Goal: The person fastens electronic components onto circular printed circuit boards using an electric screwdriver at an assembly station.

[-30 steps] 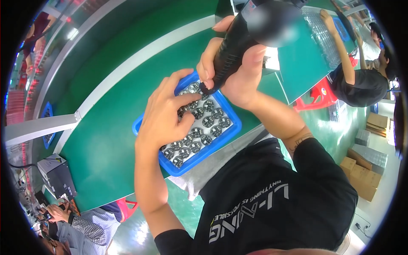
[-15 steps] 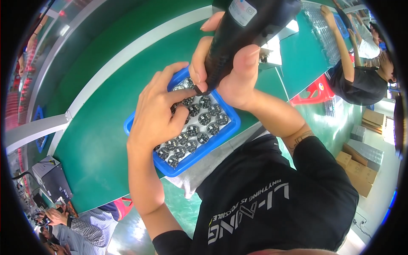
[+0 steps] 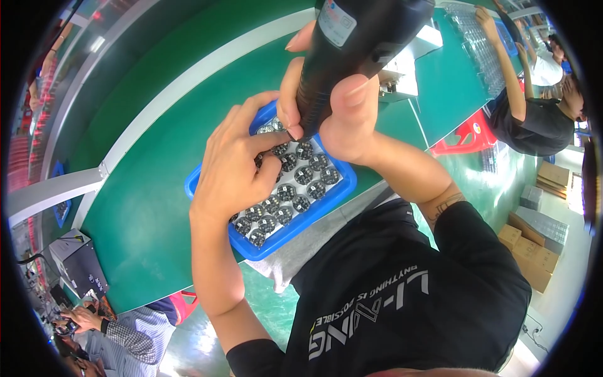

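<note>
My right hand (image 3: 350,119) is wrapped round a thick black electric screwdriver (image 3: 317,78), held tilted with its narrow end down. That end reaches the far part of a blue tray (image 3: 347,186), where my fingers hide the tip. Rows of small round black circuit boards (image 3: 286,192) lie in the tray on a white liner. Over the tray's left side spreads my left hand (image 3: 233,164), its index finger stretched to the screwdriver's tip and its thumb bent inward. Its fingers are apart, and no thing shows held in them. Whatever lies under the fingertip is hidden.
The tray sits near the edge of a green worktable (image 3: 154,207). Beyond the screwdriver stands a white and metal device (image 3: 402,72). A dark box-shaped unit (image 3: 78,261) is at the left end, a red stool (image 3: 468,135) at right. Co-workers sit on both sides.
The screwdriver's upper body has tilted slightly to the left, with my right thumb shifting a little. My left hand and the tray stay almost where they were.
</note>
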The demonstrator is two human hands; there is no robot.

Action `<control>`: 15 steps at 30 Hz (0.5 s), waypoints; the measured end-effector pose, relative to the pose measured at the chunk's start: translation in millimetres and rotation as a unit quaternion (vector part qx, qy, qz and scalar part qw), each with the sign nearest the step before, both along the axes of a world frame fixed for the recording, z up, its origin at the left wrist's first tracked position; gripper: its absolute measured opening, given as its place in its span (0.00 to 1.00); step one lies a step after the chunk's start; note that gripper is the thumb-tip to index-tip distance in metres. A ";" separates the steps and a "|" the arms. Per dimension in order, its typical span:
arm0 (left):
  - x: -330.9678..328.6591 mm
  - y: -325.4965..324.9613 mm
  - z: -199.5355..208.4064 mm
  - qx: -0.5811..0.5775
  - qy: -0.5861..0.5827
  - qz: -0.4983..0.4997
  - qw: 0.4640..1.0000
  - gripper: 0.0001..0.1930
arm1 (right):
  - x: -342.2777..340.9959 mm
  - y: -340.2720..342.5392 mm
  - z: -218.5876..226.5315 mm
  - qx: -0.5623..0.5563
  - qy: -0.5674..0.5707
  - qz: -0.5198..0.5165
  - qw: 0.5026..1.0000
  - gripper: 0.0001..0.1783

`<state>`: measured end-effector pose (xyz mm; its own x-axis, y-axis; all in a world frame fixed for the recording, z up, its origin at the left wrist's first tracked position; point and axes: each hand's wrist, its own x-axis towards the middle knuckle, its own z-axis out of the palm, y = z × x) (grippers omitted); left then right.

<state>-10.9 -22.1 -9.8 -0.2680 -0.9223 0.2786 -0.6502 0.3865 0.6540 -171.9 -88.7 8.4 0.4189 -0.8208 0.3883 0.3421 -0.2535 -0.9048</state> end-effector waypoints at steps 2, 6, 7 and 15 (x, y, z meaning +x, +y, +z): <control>0.8 1.6 1.0 0.003 0.001 0.000 1.000 0.17 | 3.2 1.3 -0.9 -0.017 -0.015 -0.003 1.000 0.47; 0.3 0.6 1.0 0.006 -0.012 -0.001 1.000 0.14 | 4.1 -0.4 -8.9 0.078 -0.169 0.096 0.978 0.29; 0.4 0.8 0.4 0.003 -0.017 -0.001 1.000 0.13 | 5.4 -0.4 -10.1 0.078 -0.170 0.096 0.978 0.29; -10.7 4.4 2.7 0.013 -0.044 0.019 0.999 0.09 | 9.7 -4.6 -11.9 0.011 -0.078 0.070 0.994 0.26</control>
